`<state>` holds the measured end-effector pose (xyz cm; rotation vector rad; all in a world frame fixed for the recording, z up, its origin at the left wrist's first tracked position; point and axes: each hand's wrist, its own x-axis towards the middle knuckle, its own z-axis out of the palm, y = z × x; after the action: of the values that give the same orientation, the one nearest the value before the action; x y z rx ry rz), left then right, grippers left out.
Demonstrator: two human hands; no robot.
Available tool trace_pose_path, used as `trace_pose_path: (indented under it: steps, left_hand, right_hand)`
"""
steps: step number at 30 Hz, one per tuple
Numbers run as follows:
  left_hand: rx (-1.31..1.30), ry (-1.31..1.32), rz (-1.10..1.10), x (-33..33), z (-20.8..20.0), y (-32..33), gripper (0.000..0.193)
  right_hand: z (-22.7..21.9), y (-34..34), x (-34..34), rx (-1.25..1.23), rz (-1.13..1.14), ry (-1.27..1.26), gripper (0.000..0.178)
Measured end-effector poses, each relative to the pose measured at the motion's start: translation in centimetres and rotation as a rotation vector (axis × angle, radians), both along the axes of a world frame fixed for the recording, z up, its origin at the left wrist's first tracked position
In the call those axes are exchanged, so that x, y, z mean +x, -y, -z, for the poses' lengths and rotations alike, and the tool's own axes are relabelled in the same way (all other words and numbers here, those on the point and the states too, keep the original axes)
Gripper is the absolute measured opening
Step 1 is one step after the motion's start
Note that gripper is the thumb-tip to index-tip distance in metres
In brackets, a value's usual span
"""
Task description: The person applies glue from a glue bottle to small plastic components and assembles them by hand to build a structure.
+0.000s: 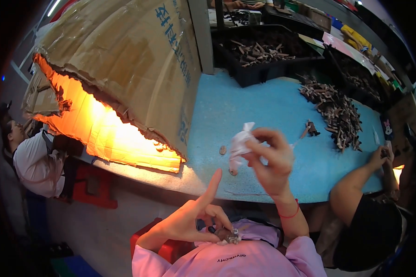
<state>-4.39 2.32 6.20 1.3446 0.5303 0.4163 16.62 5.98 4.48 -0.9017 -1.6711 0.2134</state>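
Note:
My right hand [273, 159] is raised over the front edge of the blue tabletop, its fingers closed on a crumpled white cloth [240, 147]. A red string circles that wrist. Low in front of my chest, my left hand [192, 223] has its index finger stretched upward. Its other fingers and thumb close around a small brownish-grey figure [227, 234] with whitish bits, whose details are too small to make out. Two small tan pieces lie on the table near the cloth, one a little lump [223, 150] and the other a piece [233, 172] at the cloth's lower end.
A torn cardboard box [138, 55] glowing orange inside stands at left. Loose brown figures [333, 113] are heaped at right, one dark figure [312, 129] apart from them. Black trays [259, 76] of similar pieces stand behind. A person [370, 221] works close on my right; another person [39, 159] sits left.

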Motion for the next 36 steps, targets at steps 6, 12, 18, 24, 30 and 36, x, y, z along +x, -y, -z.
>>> trace_pose_path:
  steps: [6,12,18,24,30,36]
  left_hand:
    - [0.071,-0.036,-0.036,0.3,0.8,-0.1,0.110]
    - [0.563,-0.070,-0.413,1.4,0.5,1.2,0.092]
    - [1.180,-0.168,-0.476,1.3,1.5,0.7,0.091]
    - [1.247,-0.165,-0.482,1.2,1.2,0.9,0.077]
    - [1.349,-0.334,-0.346,1.2,0.2,1.0,0.102]
    - [1.429,-0.271,-0.355,0.7,0.4,1.0,0.096]
  right_hand:
    - [-1.9,1.9,-0.5,-0.200,-0.245,-0.238,0.019]
    - [-1.2,1.6,1.5,-0.295,-0.142,-0.227,0.023]
    - [-1.6,4.7,2.4,-0.315,-0.242,-0.205,0.031]
    - [-3.6,4.9,1.1,-0.209,-0.391,0.194,0.023]
    - [-3.6,3.8,1.6,-0.129,-0.392,0.530,0.031]
    - [-4.0,4.4,2.7,-0.288,-0.285,0.229,0.034]
